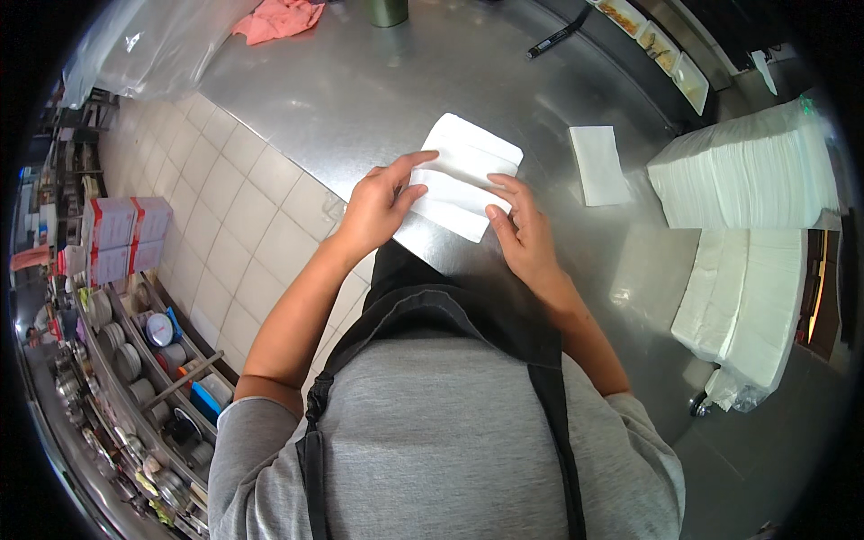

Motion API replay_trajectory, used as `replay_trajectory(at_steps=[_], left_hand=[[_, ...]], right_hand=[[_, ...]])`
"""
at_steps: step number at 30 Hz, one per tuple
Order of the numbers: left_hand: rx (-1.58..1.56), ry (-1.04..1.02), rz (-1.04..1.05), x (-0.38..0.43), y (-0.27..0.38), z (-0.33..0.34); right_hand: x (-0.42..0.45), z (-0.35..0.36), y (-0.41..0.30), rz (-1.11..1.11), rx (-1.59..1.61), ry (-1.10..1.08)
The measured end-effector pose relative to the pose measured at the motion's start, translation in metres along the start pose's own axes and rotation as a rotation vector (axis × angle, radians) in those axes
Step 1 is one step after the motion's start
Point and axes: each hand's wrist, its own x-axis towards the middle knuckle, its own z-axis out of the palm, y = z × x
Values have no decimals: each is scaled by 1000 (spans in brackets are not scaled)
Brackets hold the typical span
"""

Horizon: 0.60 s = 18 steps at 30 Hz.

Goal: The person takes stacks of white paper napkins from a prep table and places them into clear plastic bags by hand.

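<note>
A white paper napkin [466, 156], creased across its middle with both flaps partly raised, is between my hands above the steel table. My left hand [378, 202] holds its left side, the index finger on the upper flap and the thumb on the lower one. At the right side, my right hand [530, 233] pinches the napkin near the crease, thumb at the lower corner and fingers on the upper part. Farther right, a folded white napkin [599, 166] lies flat on the steel table [432, 67].
Stacked white napkins [746, 172] stand at the right, with plastic-wrapped packs [739, 297] nearer me. A black marker [555, 42], food trays [655, 47], a pink cloth [278, 20] and a green container [388, 12] are at the back. Shelves of dishes [128, 361] line the left.
</note>
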Motion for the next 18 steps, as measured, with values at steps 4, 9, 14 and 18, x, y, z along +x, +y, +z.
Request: replay_trajectory(at_steps=[4, 9, 14, 18], left_hand=[[-27, 71, -116, 12, 3, 11], [5, 210, -41, 24, -7, 31], [91, 199, -83, 32, -1, 35], [127, 253, 6, 34, -6, 39]], right_hand=[[-1, -6, 8, -78, -89, -49], [6, 0, 19, 98, -243, 3], [11, 4, 20, 52, -252, 120], [15, 4, 21, 48, -263, 104]])
